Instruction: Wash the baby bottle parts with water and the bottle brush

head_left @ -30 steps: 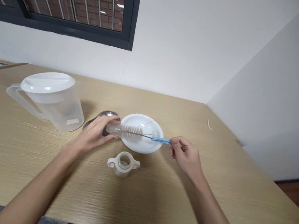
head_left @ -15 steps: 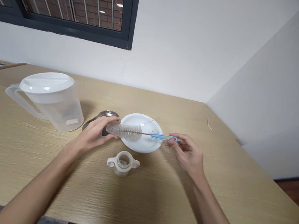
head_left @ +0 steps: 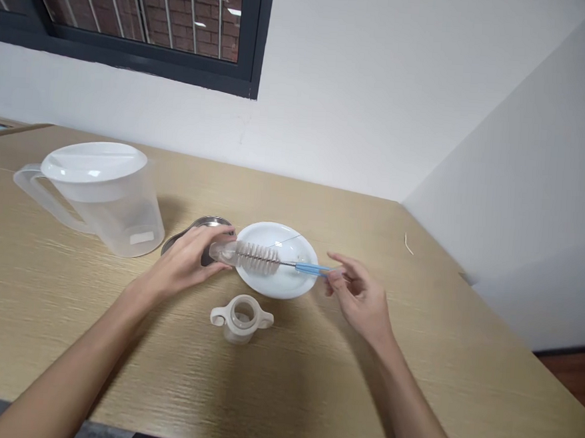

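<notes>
A bottle brush (head_left: 258, 259) with white bristles, a twisted wire stem and a blue looped handle lies level in the air over a white oval bowl (head_left: 282, 290). My right hand (head_left: 362, 297) pinches the end of the blue handle between thumb and fingers. At the bristle end, my left hand (head_left: 190, 255) grips a translucent tapered piece (head_left: 221, 251) between thumb and fingers. The bristle tip meets this piece; how deep it reaches inside, I cannot tell. Just below the bowl stands a small clear cup with two white handles (head_left: 242, 319), upright and uncovered.
A translucent lidded pitcher (head_left: 113, 210) stands at the left on the wooden table (head_left: 443, 363). Behind my left hand sits a metal kidney-shaped tray (head_left: 212, 221), partly hidden. A thin white strip (head_left: 408, 244) lies toward the right rear. Walls and a window bound the back.
My right hand has shifted slightly left along the handle. The blue loop, seen broad before, now appears narrower, so the brush has turned. My left hand stays almost where it was.
</notes>
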{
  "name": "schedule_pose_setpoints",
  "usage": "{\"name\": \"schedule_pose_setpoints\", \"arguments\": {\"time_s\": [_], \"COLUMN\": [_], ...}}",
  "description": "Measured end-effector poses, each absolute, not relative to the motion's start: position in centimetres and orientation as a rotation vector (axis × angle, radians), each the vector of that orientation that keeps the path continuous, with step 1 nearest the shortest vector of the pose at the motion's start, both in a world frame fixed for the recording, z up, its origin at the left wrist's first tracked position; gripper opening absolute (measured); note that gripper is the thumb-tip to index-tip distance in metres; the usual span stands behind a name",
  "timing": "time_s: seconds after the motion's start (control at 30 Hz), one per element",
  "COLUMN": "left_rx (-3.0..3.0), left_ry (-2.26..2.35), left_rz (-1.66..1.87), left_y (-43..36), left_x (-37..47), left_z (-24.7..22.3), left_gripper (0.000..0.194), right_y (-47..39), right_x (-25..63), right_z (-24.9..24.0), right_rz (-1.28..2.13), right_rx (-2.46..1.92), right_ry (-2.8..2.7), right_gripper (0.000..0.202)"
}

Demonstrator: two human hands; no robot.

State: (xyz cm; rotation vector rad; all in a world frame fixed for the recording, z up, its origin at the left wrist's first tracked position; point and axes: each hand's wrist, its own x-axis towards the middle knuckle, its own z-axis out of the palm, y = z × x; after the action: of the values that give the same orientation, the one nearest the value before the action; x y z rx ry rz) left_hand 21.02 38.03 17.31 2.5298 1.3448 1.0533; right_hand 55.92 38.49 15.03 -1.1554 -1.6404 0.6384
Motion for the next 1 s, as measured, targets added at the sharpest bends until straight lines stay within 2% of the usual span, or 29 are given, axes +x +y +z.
{"name": "schedule_pose_setpoints", "arguments": {"time_s": [0.07,0.17,0.23,0.67,0.77,0.87,1.0], "left_rx": [2.514,2.543,2.577,2.598,2.575,2.564,2.573], "left_ry": [1.355,1.341,1.32,1.312,1.312,1.301,1.297], "left_rz": [1.074,1.117,1.146,1.106,1.165,1.178,1.167], "left_y": [38.09,38.02,37.91,37.51,37.61,37.75,37.76], "left_x": [20.98,21.03,21.09,21.52,21.27,21.07,21.14], "left_z": [17.43,17.58,17.65,17.92,18.06,18.07,17.98], "left_gripper": [0.06,0.055,0.051,0.039,0.042,0.045,0.045], "right_y": [38.71,38.88,38.86,38.2,38.41,38.67,38.57], "right_x": [55.99,56.2,56.31,56.11,56.09,56.05,55.99], "right_z": [14.78,14.42,14.44,15.14,15.04,14.9,14.95], "right_rz": [0.617,0.57,0.591,0.776,0.732,0.682,0.656], "right_rx": [-1.069,-1.033,-1.066,-1.279,-1.253,-1.118,-1.112], "right_ry": [-1.616,-1.628,-1.657,-1.71,-1.733,-1.675,-1.658], "right_gripper": [0.041,0.027,0.025,0.051,0.04,0.045,0.035]}}
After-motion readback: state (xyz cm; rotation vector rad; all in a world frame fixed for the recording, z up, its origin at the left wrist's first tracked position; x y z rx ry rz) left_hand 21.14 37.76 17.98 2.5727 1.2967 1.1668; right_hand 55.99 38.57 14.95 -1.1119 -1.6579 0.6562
